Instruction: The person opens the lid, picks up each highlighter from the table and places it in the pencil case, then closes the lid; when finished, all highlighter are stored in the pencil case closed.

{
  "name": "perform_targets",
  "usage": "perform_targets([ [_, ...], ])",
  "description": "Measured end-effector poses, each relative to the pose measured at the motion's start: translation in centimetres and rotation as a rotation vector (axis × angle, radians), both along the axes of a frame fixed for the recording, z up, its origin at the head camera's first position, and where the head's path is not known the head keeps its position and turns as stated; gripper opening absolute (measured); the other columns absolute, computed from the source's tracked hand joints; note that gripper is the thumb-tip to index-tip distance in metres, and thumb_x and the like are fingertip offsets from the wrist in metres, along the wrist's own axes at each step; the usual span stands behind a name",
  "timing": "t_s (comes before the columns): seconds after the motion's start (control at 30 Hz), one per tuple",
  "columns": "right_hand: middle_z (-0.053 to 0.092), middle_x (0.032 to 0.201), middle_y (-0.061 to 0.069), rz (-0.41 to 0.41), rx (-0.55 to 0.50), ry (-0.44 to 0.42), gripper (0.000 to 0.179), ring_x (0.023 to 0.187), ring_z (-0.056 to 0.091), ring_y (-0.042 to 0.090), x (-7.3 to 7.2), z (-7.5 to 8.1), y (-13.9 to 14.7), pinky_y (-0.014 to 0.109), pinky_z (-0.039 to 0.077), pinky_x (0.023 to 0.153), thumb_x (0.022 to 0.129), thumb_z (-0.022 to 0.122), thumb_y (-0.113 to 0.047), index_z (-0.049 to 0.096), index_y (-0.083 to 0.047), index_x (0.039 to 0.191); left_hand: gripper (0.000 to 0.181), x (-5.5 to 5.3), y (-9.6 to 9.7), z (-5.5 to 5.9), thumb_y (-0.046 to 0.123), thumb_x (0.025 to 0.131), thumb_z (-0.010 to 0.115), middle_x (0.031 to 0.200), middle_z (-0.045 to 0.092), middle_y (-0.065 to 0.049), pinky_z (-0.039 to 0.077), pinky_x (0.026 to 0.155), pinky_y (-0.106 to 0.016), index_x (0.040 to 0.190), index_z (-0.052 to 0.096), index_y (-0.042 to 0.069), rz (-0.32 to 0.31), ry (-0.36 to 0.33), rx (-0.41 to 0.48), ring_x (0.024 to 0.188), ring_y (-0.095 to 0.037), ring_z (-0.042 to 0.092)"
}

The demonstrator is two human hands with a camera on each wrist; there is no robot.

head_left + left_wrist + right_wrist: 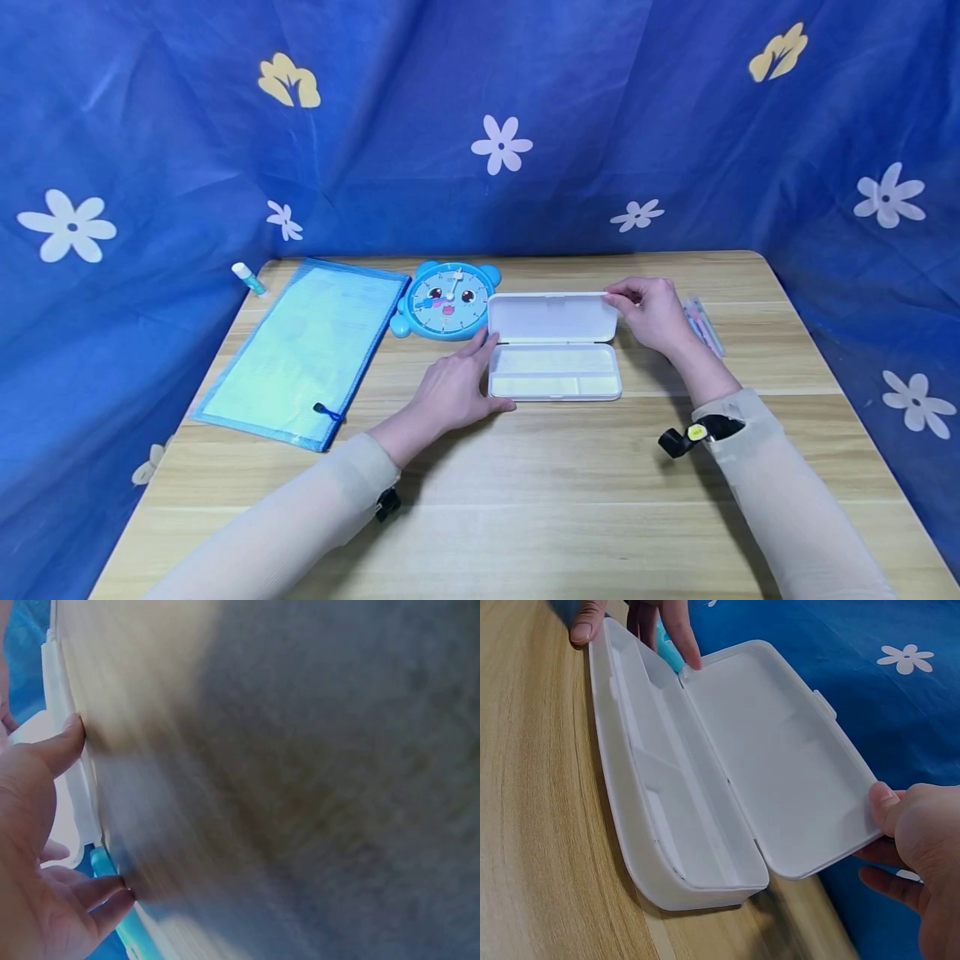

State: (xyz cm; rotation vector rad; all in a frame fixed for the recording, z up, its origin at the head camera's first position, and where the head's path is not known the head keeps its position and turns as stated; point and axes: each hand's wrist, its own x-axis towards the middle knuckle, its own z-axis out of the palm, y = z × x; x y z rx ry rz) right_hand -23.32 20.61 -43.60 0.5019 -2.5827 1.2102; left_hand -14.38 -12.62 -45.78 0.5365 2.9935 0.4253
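Pale sleeves [787, 500] come in from the near side, and here's the white pencil case [551, 360] mid-worktop [555, 500], lid [551, 318] raised! The left hand's [457, 387] grip spans its left end, thumb near, fingers far; the right hand's [656, 317] grip pinches the lid's far right corner. Lid-handling, by the look of it; swinging it calls for a steady base. The toy clock [450, 300] crowds far left, pens [705, 327] sit right, far edge near; most room lies nearside.

Reaching forward with 2 arms [783, 492], angled inward; gripping with the left hand [453, 389], with thumb [61, 748] spread from fingers [112, 909]; pinching with the right hand [651, 317], held farther forward than the left.
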Motion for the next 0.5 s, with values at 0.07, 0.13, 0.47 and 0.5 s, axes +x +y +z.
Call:
perform_targets([
  [0.07,0.078,0.09,0.015,0.008,-0.005,0.003,0.01,0.076,0.068,0.022,0.02,-0.01,0.04,0.022,0.049,0.065,0.099,0.076,-0.005,0.081,0.002,0.101,0.122,0.01,0.07,0.06,0.074,0.074,0.085,0.172,0.028,-0.013,0.06,0.076,-0.05,0.167,0.034,0.012,0.01,-0.012,-0.011,0.116,-0.041,0.068],
  [0.13,0.079,0.09,0.014,0.013,-0.003,0.009,0.009,0.076,0.068,0.022,0.03,0.0,0.06,0.022,0.049,0.065,0.098,0.076,-0.005,0.081,0.002,0.1,0.123,0.04,0.1,0.08,0.075,0.074,0.084,0.173,0.027,-0.011,0.06,0.073,-0.049,0.168,0.033,0.013,0.018,-0.016,-0.02,0.114,-0.04,0.069],
  [0.47,0.079,0.091,0.013,0.024,0.004,0.004,0.009,0.079,0.07,0.023,0.25,0.08,0.1,0.025,0.051,0.069,0.099,0.076,-0.006,0.081,0.0,0.101,0.125,-0.11,-0.22,0.0,0.077,0.076,0.081,0.173,0.024,-0.009,0.058,0.069,-0.044,0.168,0.029,0.011,-0.014,-0.027,-0.036,0.108,-0.037,0.071],
  [0.5,0.079,0.091,0.012,0.025,0.004,0.0,0.009,0.08,0.071,0.023,0.28,0.08,0.09,0.026,0.052,0.07,0.099,0.075,-0.007,0.081,0.0,0.102,0.126,-0.14,-0.31,0.05,0.078,0.076,0.08,0.173,0.024,-0.009,0.058,0.07,-0.045,0.169,0.028,0.011,-0.022,-0.031,-0.032,0.11,-0.037,0.07],
])
